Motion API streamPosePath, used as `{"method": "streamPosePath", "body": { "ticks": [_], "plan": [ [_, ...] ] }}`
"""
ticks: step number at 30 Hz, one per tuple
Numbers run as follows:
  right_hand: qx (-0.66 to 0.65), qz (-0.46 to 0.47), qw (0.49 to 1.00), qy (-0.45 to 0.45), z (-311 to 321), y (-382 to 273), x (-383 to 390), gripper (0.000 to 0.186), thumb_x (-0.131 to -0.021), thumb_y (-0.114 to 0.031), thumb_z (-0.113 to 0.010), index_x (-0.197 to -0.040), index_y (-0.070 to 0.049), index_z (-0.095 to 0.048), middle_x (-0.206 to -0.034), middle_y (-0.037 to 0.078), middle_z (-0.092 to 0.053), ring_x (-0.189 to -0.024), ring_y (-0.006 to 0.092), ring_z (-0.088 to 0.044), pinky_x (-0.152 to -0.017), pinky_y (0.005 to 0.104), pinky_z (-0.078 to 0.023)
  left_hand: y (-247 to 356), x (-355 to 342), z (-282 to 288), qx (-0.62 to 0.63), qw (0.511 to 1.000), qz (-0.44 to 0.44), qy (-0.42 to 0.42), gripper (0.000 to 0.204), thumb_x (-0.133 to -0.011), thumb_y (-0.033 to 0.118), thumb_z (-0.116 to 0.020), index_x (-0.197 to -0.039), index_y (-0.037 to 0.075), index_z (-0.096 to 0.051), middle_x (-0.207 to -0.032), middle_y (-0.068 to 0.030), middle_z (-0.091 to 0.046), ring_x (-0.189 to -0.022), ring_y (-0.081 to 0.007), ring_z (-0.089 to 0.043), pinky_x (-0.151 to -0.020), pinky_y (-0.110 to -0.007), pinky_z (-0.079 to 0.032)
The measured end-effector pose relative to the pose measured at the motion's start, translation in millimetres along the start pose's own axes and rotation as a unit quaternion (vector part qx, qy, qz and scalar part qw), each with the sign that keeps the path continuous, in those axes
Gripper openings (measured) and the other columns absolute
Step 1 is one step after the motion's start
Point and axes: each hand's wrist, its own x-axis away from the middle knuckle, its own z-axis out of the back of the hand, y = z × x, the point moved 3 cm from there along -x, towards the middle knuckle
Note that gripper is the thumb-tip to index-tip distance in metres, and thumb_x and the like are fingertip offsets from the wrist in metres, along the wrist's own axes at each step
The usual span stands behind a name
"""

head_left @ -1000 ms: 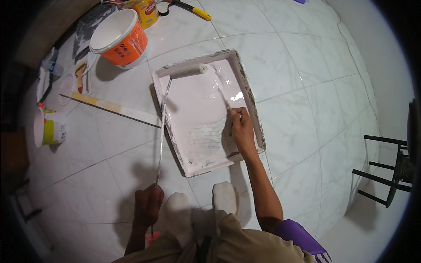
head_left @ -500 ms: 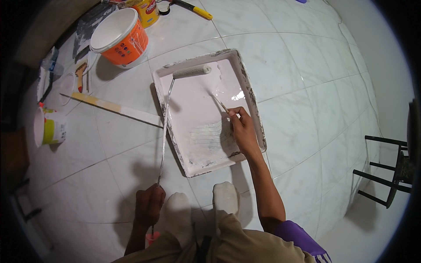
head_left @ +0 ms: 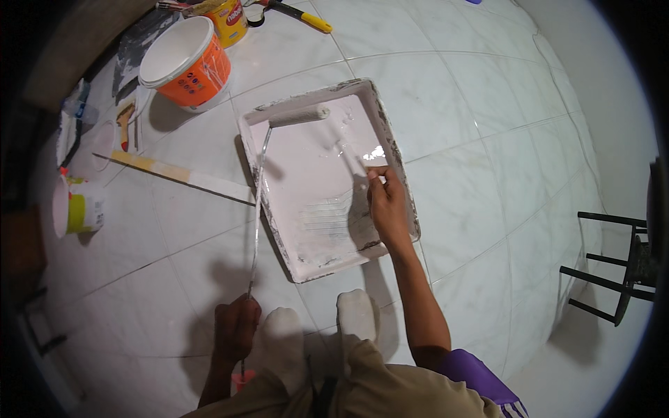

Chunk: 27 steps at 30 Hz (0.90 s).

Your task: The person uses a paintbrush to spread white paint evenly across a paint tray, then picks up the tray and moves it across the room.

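A paint tray filled with pale pinkish-white paint lies on the floor in front of my feet. My left hand, at the lower left, is closed round the long wire rod of a paint roller. The roller's sleeve rests in the paint near the tray's far end. Over the tray's right side, my right hand pinches a thin stick. Its far end reaches into the paint and is blurred, so its shape cannot be made out. Ridges show through the paint at the near end.
An orange-and-white bucket and a yellow can stand at the far left. A paint-stained wooden strip points toward the tray's left edge. Farther left are a paintbrush and a small green-and-white tub. Black furniture legs stand at right.
The stick in my right hand has moved through the paint and its far end now looks smeared. My left hand still holds the roller in nearly the same place. The view has shifted slightly.
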Motion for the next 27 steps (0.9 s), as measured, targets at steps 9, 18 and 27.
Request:
{"method": "streamPosePath", "body": {
  "ticks": [9, 18, 27],
  "plan": [
    [0.055, 0.068, 0.992, 0.096, 6, 10, -7, 0.025, -0.107, -0.022, -0.050, -0.104, 0.001, -0.059, -0.069, 0.000, -0.051, -0.062, 0.0091, -0.045, -0.056, 0.0291, -0.036, 0, -2, -3, -0.084, 0.994, -0.060, 0.033, 0.015, -0.090, 0.002, -0.058, -0.078, 0.003, -0.050, -0.067, -0.0115, -0.052, -0.053, -0.0277, -0.051, -0.051, -0.040, -0.040],
    [0.036, -0.017, 0.997, -0.063, -1, 5, 0, 0.025, -0.106, -0.022, -0.051, -0.106, 0.002, -0.059, -0.070, 0.003, -0.052, -0.064, 0.0116, -0.046, -0.059, 0.0320, -0.038, 14, -3, 4, 0.022, 0.999, 0.046, 0.011, 0.021, -0.096, 0.007, -0.054, -0.076, 0.002, -0.052, -0.066, -0.0132, -0.051, -0.052, -0.0280, -0.047, -0.051, -0.038, -0.039],
    [0.019, -0.007, 0.999, -0.030, 5, -12, 3, 0.026, -0.106, -0.022, -0.049, -0.105, 0.002, -0.059, -0.068, 0.005, -0.052, -0.063, 0.0138, -0.048, -0.059, 0.0335, -0.039, 9, -2, 1, 0.089, 0.992, 0.093, 0.013, 0.046, -0.104, 0.030, -0.041, -0.069, 0.003, -0.053, -0.053, -0.0031, -0.048, -0.046, -0.0135, -0.047, -0.048, -0.032, -0.037]
  ]
}}
